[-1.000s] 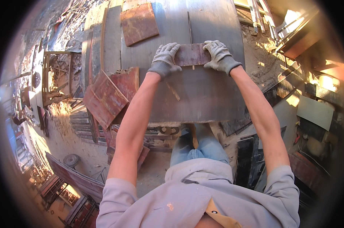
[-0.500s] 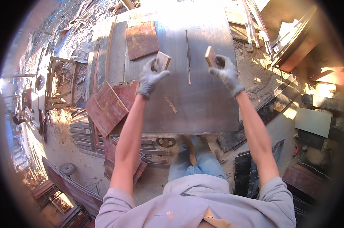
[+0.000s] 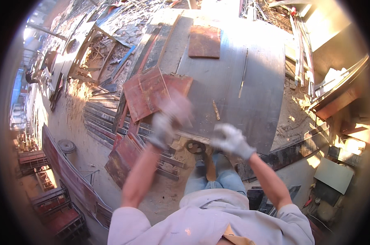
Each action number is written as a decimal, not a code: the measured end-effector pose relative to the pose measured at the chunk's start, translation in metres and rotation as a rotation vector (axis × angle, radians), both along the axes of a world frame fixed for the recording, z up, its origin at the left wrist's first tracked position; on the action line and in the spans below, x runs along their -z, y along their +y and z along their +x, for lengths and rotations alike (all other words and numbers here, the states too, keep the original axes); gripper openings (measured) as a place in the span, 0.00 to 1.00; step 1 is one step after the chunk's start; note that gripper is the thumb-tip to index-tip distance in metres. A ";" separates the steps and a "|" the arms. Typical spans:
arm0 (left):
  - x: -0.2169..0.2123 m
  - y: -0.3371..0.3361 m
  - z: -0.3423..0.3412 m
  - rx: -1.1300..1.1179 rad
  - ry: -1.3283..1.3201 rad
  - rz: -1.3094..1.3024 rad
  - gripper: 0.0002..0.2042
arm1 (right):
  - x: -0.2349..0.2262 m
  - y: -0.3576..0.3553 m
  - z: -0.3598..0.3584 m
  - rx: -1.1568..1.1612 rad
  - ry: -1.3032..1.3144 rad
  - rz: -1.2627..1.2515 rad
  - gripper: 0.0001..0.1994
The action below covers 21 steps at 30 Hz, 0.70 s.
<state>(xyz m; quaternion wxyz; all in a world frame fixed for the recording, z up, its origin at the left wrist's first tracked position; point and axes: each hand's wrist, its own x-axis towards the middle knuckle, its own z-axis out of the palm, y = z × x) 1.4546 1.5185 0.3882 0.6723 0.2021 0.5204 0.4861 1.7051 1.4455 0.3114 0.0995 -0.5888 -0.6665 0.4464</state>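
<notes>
I see my left hand (image 3: pixel 165 130), in a grey work glove, raised over the near-left edge of the big grey metal-topped table (image 3: pixel 250 94). It is smeared by motion. A pale reddish blur (image 3: pixel 177 109) sits just above its fingers, and I cannot tell whether that is a piece gripped in the hand or only smear, so I cannot tell if the hand is clenched or loose.

My right hand (image 3: pixel 230 141), also gloved in grey, hovers at the table's near edge, above my knees in blue jeans (image 3: pixel 217 179). Its fingers look curled inward, but I cannot make out anything held in it, and I cannot say for sure whether it is closed.

Just beyond my left hand, a stack of rust-red flat metal plates (image 3: pixel 152 94) leans at the table's left side, overlapping its edge. A single square rust-brown plate (image 3: pixel 204 41) lies flat on the far part of the table, well apart from both hands. A small wooden sliver (image 3: pixel 216 110) lies on the tabletop between the hands and a little farther out. A thin slot or seam (image 3: pixel 244 71) runs along the table surface to the right of the square plate.

More red plates (image 3: pixel 125 157) lie on the dusty ground to my left below the table.
</notes>
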 end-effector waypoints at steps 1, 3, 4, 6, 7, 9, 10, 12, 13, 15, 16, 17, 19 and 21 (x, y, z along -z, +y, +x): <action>-0.035 0.037 -0.031 -0.109 0.097 0.258 0.13 | 0.002 0.034 -0.007 0.126 -0.093 0.210 0.35; -0.094 0.080 -0.091 -0.258 0.139 0.654 0.21 | 0.013 0.117 -0.025 0.253 -0.074 0.421 0.39; -0.109 0.081 -0.114 -0.268 0.045 0.748 0.26 | 0.021 0.162 -0.038 0.266 -0.166 0.383 0.44; -0.098 0.040 -0.139 -0.453 0.019 0.826 0.35 | 0.035 0.247 -0.066 0.291 -0.299 0.336 0.52; -0.068 0.013 -0.137 -0.376 0.125 0.846 0.34 | 0.041 0.283 -0.081 0.309 -0.364 0.300 0.55; -0.001 -0.060 -0.136 -0.180 0.268 0.655 0.33 | 0.047 0.339 -0.101 0.335 -0.487 0.244 0.60; 0.033 -0.104 -0.128 -0.273 0.249 0.489 0.34 | 0.049 0.357 -0.105 0.340 -0.551 0.223 0.62; 0.078 -0.176 -0.120 -0.419 0.133 0.185 0.33 | 0.051 0.387 -0.110 0.414 -0.665 0.098 0.67; 0.089 -0.204 -0.121 -0.492 0.170 0.062 0.32 | 0.053 0.395 -0.114 0.458 -0.672 0.074 0.67; 0.094 -0.253 -0.112 -0.614 0.178 -0.115 0.31 | 0.060 0.402 -0.116 0.521 -0.664 -0.024 0.68; 0.095 -0.268 -0.110 -0.689 0.202 -0.233 0.30 | 0.064 0.403 -0.115 0.603 -0.673 -0.011 0.69; 0.095 -0.282 -0.106 -0.807 0.223 -0.414 0.30 | 0.070 0.399 -0.116 0.534 -0.696 -0.085 0.70; 0.104 -0.281 -0.113 -0.642 0.444 -0.357 0.29 | 0.081 0.392 -0.113 0.526 -0.662 -0.044 0.70; 0.133 -0.241 -0.138 -0.561 0.636 -0.140 0.33 | 0.092 0.388 -0.102 0.548 -0.644 0.031 0.69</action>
